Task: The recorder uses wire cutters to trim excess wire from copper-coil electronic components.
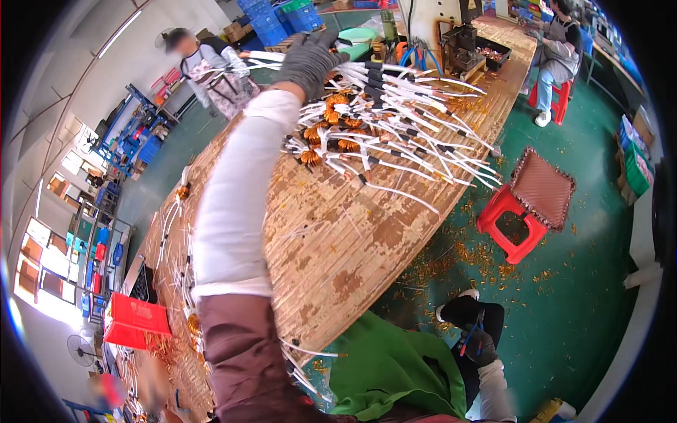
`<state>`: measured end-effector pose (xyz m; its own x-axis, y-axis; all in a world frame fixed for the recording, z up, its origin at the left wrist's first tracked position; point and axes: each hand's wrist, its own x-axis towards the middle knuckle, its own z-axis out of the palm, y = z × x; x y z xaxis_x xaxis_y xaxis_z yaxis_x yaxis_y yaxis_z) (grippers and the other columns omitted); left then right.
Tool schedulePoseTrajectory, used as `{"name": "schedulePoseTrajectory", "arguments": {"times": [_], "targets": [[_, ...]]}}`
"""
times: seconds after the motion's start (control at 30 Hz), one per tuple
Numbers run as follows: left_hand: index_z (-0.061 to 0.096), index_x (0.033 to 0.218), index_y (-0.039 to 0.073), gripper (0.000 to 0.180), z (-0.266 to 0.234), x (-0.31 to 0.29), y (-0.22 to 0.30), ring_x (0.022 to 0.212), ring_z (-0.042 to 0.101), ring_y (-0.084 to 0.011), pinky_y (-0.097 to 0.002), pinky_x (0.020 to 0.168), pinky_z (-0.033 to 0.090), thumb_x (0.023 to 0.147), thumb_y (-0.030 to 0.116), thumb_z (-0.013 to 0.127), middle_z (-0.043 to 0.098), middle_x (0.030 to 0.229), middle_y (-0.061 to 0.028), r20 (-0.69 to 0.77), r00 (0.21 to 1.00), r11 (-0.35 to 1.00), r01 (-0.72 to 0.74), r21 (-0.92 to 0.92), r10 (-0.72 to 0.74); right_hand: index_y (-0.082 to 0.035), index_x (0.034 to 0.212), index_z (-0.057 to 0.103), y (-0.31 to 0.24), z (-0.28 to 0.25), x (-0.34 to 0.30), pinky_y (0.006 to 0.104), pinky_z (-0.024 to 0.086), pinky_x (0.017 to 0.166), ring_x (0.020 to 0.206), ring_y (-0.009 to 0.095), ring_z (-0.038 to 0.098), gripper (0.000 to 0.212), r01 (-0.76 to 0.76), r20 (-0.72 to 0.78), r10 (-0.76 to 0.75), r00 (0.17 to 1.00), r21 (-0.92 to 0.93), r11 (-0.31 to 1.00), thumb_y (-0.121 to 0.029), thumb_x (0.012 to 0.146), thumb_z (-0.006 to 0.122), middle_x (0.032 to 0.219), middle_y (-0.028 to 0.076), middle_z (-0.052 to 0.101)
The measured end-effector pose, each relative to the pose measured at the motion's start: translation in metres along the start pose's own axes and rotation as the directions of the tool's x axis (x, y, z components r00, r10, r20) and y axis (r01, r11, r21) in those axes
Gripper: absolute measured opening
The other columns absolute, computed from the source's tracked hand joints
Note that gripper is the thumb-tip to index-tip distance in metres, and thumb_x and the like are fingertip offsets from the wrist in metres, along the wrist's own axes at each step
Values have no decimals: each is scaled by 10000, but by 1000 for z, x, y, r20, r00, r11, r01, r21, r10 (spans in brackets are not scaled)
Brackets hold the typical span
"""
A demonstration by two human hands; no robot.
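Note:
My left hand, in a dark grey glove, reaches to the far end of the wooden table. Its fingers curl round white wire leads, which stick out to its left; what lies beneath the palm is hidden. Beside it spreads a pile of copper-wound coils with long white-sleeved leads and black sleeve pieces. Low at the right, off the table's edge and by my leg, my gloved right hand is closed on a pair of pliers with red and blue handles, jaws pointing up.
A red stool with a brown cushion stands right of the table on the green floor, among copper scraps. A machine and blue-handled tools are at the far end. A red bin sits left. Two people are beyond.

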<state>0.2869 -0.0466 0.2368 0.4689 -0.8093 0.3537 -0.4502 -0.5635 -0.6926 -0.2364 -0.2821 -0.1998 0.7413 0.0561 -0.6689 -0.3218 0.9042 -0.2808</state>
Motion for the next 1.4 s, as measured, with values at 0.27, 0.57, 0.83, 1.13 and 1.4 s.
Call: {"name": "schedulePoseTrajectory", "arguments": {"times": [0.27,0.57,0.83,1.13,1.4], "targets": [[358,1329,251,612,108,-13,159,1260,334,-287,-416,1012,305,762,112,540,323,1393,-87,469,849,663,499,-558,-245,-47,1105,490,0,2,-4,433,479,710,764,266,571,406,60,18,-61,998,24,998,-157,726,587,896,115,582],[502,1189,75,457,-24,-265,186,1076,501,-322,-411,914,395,780,259,593,539,1160,-145,564,807,589,373,-717,176,-33,1163,481,13,-21,6,414,471,776,850,258,568,454,98,200,-77,977,-97,991,-202,753,577,978,112,590],[603,1041,78,418,-147,-454,233,1002,535,-297,-396,881,395,766,392,586,587,1055,-137,813,582,742,535,-404,23,-31,1195,453,9,-29,18,401,458,816,924,266,544,468,25,409,-30,912,18,1000,-215,783,577,1056,109,563],[661,858,88,263,-192,-573,241,1137,440,-293,-411,996,283,626,209,641,522,1182,-91,738,632,765,590,-260,-237,-26,1187,438,18,-42,22,445,424,875,939,285,518,485,57,344,-65,937,31,998,-121,728,563,1091,135,514],[596,1114,143,444,-231,-518,255,1223,388,-284,-431,1026,265,771,422,558,422,1321,-118,894,432,837,442,-323,117,-113,1286,364,20,-24,-7,530,419,859,979,296,492,550,113,173,-111,979,-3,994,-220,791,580,1175,138,441]]}}
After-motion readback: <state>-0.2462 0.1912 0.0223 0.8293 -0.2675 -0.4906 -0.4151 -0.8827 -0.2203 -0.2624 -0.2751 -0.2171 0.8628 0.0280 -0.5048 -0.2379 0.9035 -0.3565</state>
